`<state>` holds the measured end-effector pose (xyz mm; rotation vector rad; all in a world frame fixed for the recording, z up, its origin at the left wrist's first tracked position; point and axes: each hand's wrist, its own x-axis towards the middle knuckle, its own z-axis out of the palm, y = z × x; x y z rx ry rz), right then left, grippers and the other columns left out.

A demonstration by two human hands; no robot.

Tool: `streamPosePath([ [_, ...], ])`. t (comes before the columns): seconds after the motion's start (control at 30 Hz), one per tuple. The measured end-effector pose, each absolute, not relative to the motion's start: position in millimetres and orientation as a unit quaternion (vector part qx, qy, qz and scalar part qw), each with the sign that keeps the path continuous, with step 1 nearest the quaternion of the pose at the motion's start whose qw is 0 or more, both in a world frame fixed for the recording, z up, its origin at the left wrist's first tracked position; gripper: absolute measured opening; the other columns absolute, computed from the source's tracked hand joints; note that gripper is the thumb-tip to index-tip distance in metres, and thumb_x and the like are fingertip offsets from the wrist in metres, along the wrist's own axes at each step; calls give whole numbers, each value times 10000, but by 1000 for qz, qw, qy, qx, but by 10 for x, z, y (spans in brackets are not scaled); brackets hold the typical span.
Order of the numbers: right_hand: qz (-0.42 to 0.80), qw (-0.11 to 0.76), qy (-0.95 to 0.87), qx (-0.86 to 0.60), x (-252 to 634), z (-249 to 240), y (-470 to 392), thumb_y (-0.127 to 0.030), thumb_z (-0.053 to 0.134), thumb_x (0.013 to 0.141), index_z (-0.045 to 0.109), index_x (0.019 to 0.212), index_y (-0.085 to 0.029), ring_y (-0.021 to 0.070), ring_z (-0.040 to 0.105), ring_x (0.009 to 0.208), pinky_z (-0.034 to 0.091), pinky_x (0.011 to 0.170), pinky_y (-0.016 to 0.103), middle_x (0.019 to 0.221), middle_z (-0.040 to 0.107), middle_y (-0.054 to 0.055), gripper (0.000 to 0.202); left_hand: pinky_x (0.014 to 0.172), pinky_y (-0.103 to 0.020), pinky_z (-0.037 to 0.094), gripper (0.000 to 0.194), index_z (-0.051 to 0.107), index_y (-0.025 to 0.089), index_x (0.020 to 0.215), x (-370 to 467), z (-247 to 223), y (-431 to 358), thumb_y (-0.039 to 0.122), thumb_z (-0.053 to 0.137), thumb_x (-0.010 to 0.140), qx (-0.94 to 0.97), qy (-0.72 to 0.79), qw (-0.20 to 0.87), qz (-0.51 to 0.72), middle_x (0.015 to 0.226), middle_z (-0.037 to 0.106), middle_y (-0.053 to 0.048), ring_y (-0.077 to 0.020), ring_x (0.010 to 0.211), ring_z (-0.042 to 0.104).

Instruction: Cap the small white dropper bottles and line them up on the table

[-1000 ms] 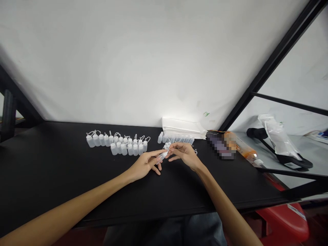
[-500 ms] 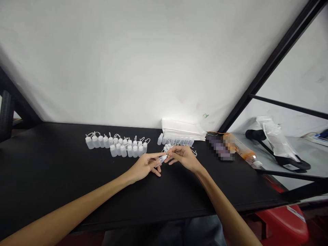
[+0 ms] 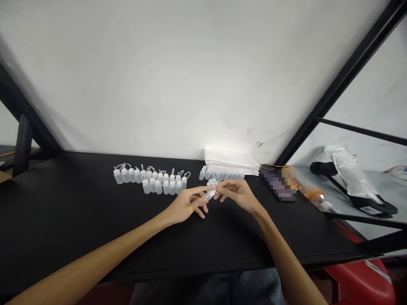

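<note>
Clear plastic made up the little bottle (image 3: 208,195), and it sat between the two hands, just above the black table (image 3: 79,212). It lay tilted, with its long side going from lower left to upper right, and its top end pointed toward the right hand (image 3: 237,193). The left hand (image 3: 187,205) pinched the bottle's body with thumb and first finger, while its other fingers hung loose. The right hand pinched at the bottle's top end with its fingertips; the cap part there was too small to see well. Compared with half a second before, both hands and the bottle had slid a bit to the right and a tiny bit up in the picture, but the hold looked the same. Just behind the fingertips lay a small heap of white caps (image 3: 213,183). Farther back from the right hand lay a row of bottles (image 3: 222,174) in front of a stack of white sheets (image 3: 230,160). Behind the left hand and off to its left stood a big group of capped bottles (image 3: 151,181). Well off to the right of the right hand lay an orange tube (image 3: 310,191). Nothing stood between the hands and the bottle.
</note>
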<state>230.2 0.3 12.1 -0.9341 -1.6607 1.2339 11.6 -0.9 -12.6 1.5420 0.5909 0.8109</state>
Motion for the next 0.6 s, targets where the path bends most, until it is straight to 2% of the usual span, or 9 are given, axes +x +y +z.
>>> streamPosePath([
  [0.27, 471, 479, -634, -384, 2320, 159, -3, -372, 745, 767, 699, 783, -146, 172, 677, 630, 542, 533, 266, 678, 677, 39, 231, 621, -309, 628, 472, 390, 272, 1362, 175, -34, -40, 301, 543, 916, 731, 266, 489, 395, 889, 547, 3, -136, 717, 655],
  [0.47, 467, 462, -649, -384, 2299, 165, 0, -387, 743, 766, 697, 751, -147, 168, 662, 666, 552, 565, 273, 705, 696, 54, 244, 632, -277, 617, 464, 403, 235, 1359, 180, -61, -54, 257, 530, 913, 762, 284, 419, 404, 861, 557, 7, -115, 669, 640],
  [0.6, 455, 450, -667, -382, 2255, 111, 12, -389, 719, 789, 692, 758, -142, 151, 647, 624, 553, 562, 275, 707, 697, 53, 251, 573, -267, 610, 449, 445, 214, 1339, 168, -75, -44, 280, 529, 903, 754, 306, 417, 405, 816, 547, 14, -108, 610, 615],
])
